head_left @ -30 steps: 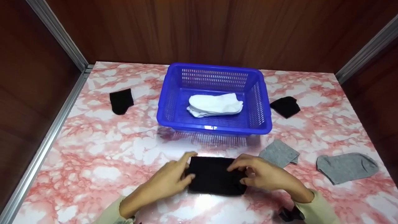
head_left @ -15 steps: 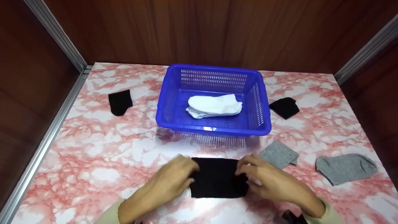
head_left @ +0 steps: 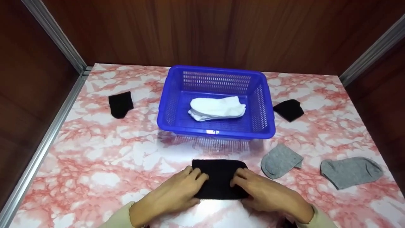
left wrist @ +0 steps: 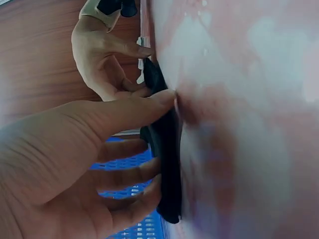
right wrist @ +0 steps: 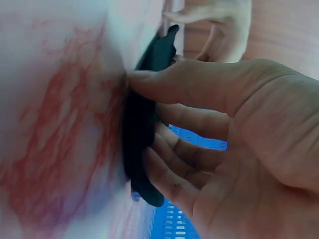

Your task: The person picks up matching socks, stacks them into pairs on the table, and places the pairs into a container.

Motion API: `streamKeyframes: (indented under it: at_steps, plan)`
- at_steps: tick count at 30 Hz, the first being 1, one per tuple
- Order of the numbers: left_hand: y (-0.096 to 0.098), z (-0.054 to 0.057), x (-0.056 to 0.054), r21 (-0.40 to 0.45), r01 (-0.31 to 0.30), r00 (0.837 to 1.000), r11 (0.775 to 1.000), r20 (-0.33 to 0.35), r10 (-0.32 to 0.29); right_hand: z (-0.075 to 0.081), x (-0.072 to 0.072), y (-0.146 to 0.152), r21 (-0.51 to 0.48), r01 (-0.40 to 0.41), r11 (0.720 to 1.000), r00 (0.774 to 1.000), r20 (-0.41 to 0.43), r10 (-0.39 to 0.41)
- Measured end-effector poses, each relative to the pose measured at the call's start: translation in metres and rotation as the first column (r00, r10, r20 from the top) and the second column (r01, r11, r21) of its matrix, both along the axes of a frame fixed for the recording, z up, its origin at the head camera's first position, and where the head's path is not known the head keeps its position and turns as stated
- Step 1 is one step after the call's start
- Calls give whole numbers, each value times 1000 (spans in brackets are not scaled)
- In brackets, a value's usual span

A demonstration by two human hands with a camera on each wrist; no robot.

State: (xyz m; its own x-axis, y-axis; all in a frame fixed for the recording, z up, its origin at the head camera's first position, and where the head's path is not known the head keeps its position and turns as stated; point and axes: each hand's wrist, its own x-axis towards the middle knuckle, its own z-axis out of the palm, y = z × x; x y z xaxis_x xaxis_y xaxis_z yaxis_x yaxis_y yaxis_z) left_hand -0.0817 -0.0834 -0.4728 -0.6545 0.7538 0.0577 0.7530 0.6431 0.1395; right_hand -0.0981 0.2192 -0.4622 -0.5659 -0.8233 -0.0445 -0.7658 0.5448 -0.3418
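A black sock, laid as a flat dark rectangle, lies on the table in front of the blue basket. My left hand holds its left end, fingers bent over the top and thumb by the near edge. At the opposite end my right hand grips it the same way. In the left wrist view the thumb reaches across the sock's edge to the tabletop, with the other fingers on the cloth. The right wrist view shows that hand's thumb at the edge and curled fingers against the dark fabric.
Behind the hands stands a blue plastic basket with white socks inside. One black sock lies left of it, another right. Two grey socks lie at the right. Wooden panels border the table.
Both hands have moved inward over the ends of the black sock, fingers now bent on its top. The right hand has shifted off the nearer grey sock, showing more of it.
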Motion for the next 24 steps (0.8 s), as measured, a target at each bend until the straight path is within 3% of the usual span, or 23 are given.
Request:
streamKeyframes:
  at_steps: [4,6,10,13,15,17,20,22,24]
  plan:
    - [5,0,-1,39,-18,999,999,-45,20,-3,-3,1,-17,18,1000,1000,-4,-18]
    - [6,0,-5,69,-25,999,997,-35,28,-6,-5,0,-28,31,999,1000,-4,-31]
    - [5,-1,-18,175,-96,993,980,87,82,-11,-12,-1,-73,83,994,996,22,-82]
    - [2,-3,-28,257,-170,969,951,221,114,-14,-16,-1,-110,113,988,992,66,-106]
    - [-1,-4,-31,283,-192,949,940,298,104,-15,-17,0,-110,99,989,992,91,-89]
    - [-4,-3,-31,261,-206,923,943,371,99,-14,-18,3,-96,74,993,992,106,-64]
    - [-8,-2,-29,198,-196,902,960,421,98,-13,-19,5,-81,41,996,995,98,-33]
    - [-9,-1,-28,163,-189,901,968,420,105,-12,-21,6,-91,34,995,996,82,-27]
    - [-9,-1,-27,153,-182,913,971,393,109,-11,-23,8,-108,41,993,997,64,-35]
